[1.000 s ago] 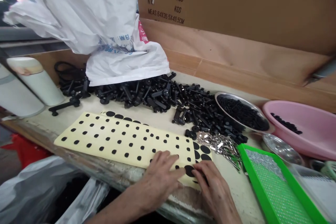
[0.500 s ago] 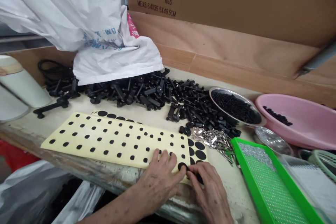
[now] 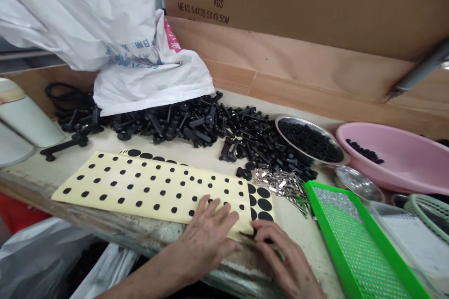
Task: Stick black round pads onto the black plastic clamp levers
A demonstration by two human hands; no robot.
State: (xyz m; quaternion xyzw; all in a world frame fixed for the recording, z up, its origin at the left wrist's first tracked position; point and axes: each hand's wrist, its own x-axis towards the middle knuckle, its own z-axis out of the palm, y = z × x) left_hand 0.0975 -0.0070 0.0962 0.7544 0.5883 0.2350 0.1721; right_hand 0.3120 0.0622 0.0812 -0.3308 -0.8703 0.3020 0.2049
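Note:
A cream backing sheet (image 3: 147, 187) dotted with small black adhesive dots lies on the bench, with larger black dots at its right end. My left hand (image 3: 206, 238) rests flat on the sheet's lower edge, fingers apart and holding nothing. My right hand (image 3: 280, 254) is at the sheet's lower right corner, pinching a large black dot (image 3: 266, 239) that its fingers partly hide. Silver metal clips (image 3: 280, 187) lie in a loose heap just beyond the sheet's right end.
Black plastic bolts and knobs (image 3: 196, 124) are heaped along the bench behind the sheet. To the right are a steel bowl of black screws (image 3: 304, 122), a pink basin (image 3: 414, 149) and a green perforated tray (image 3: 328, 236). A white woven sack (image 3: 150, 84) slumps at the back.
The view has shifted slightly, moving everything left. My right hand has moved down and right along the sheet's edge, with the black dot pinched in its fingers. My left hand stays nearly in place.

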